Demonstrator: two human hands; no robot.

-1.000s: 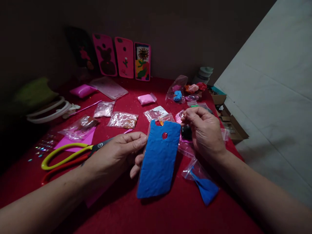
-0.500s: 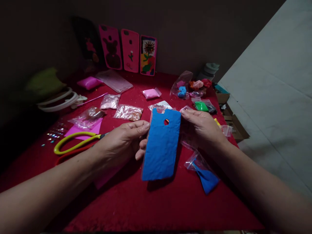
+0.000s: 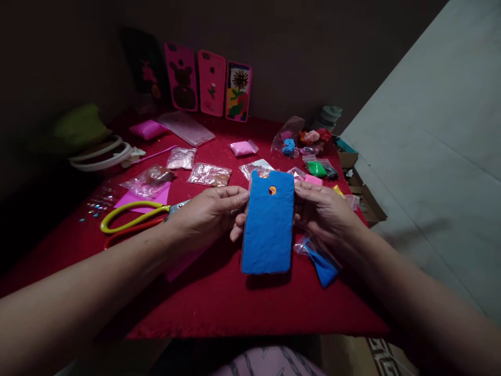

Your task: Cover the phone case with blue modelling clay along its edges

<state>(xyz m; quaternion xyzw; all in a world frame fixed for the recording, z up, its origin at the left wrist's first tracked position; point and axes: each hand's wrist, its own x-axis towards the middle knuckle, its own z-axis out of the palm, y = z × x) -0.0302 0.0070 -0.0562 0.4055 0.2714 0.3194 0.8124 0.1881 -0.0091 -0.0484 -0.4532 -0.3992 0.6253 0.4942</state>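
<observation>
A phone case (image 3: 268,224) covered in blue clay is held up over the red cloth, its back facing me. It has a cut-out at the top left corner and a round hole below the top edge. My left hand (image 3: 221,209) pinches its left edge, thumb in front and fingers behind. On the opposite edge, near the top, my right hand (image 3: 323,206) grips it the same way. Below my right hand lies a plastic bag of blue clay (image 3: 323,266). Scissors (image 3: 135,214) with yellow and red handles lie beside my left forearm.
Decorated phone cases (image 3: 211,83) lean against the dark wall. A clear case (image 3: 188,128) lies in front of them. Several clay packets (image 3: 245,148) are spread over the red cloth (image 3: 188,313). Gems (image 3: 96,206) lie at left, cardboard boxes (image 3: 368,196) beyond the right edge.
The phone case has turned more upright, and my right fingers have come onto its right edge. The view has shifted, so the table's front edge and patterned fabric now show below.
</observation>
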